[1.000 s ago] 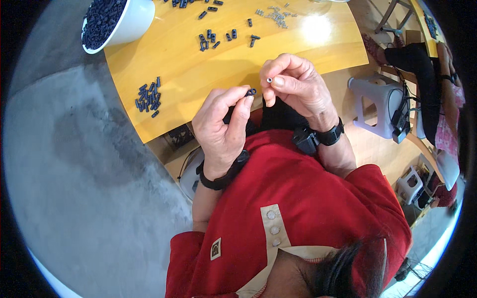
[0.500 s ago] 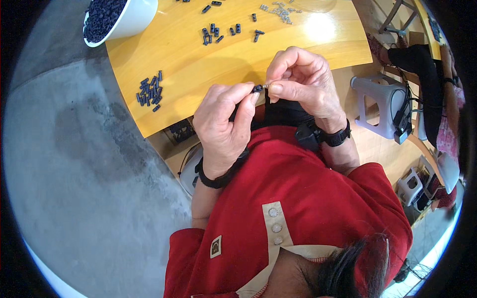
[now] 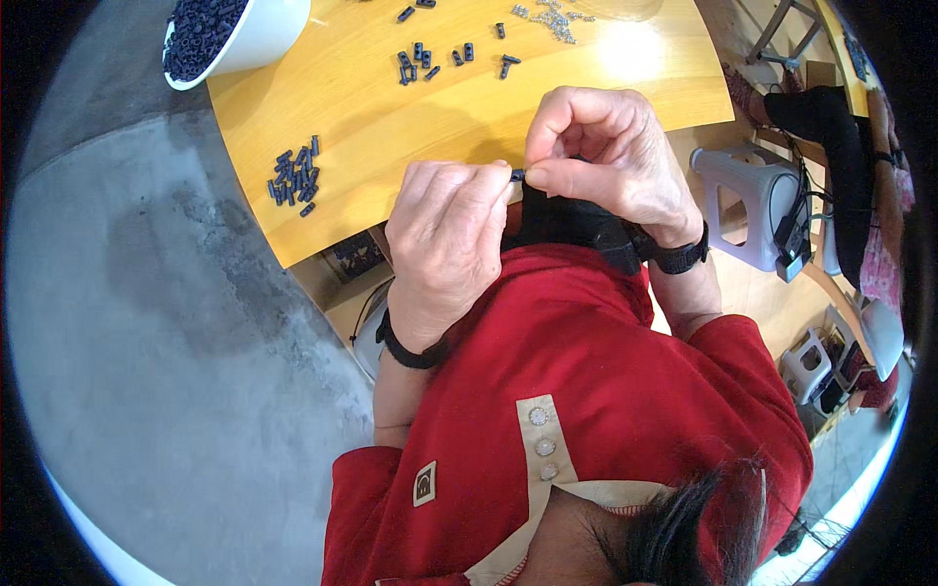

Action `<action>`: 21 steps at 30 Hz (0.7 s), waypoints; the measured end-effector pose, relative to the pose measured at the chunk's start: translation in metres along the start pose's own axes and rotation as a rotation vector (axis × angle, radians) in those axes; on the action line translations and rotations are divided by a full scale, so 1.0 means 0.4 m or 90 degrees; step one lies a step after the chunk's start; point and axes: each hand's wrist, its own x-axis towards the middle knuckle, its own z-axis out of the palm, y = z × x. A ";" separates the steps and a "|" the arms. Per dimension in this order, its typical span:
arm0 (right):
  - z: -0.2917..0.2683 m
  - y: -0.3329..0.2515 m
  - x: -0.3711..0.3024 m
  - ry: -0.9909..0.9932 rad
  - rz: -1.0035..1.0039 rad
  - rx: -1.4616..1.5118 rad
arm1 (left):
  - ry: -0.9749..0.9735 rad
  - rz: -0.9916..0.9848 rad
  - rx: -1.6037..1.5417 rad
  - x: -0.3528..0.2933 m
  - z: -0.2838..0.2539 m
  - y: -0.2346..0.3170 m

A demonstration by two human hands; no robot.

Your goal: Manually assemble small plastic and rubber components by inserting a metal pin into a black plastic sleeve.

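Note:
A small black plastic part (image 3: 517,176) shows between the fingertips of both hands, just off the table's near edge. My left hand (image 3: 445,234), its back turned up, pinches the left end of this part, and its fingers cover most of it. At the other end, the thumb and index finger of my right hand (image 3: 606,161) are pressed together against the part. Whatever lies inside that right pinch is hidden. Left of my hands, a pile of similar black parts (image 3: 293,181) lies on the yellow wooden table (image 3: 362,156).
Several more black parts (image 3: 426,61) are scattered farther back. Beyond them lie small silvery metal pieces (image 3: 562,24). A white tub (image 3: 259,44) full of dark pieces stands at the table's back left corner. On the right are a pale plastic stool (image 3: 743,200) and another person's dark-clothed leg (image 3: 816,122).
My left hand has rolled over, turning its back up and covering more of the black part. The silvery piece seen at my right fingertips is now out of sight.

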 end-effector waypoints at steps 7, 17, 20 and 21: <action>-0.015 0.075 0.032 -0.159 0.124 0.405 | -0.004 -0.085 -0.145 -0.011 0.009 0.007; 0.010 0.103 0.025 -0.150 0.116 0.440 | 0.009 -0.142 -0.248 -0.027 0.009 -0.010; 0.014 0.099 0.033 -0.134 0.111 0.377 | 0.025 -0.138 -0.241 -0.040 0.013 -0.023; 0.023 0.100 0.033 -0.136 0.109 0.376 | 0.035 -0.147 -0.247 -0.047 0.016 -0.026</action>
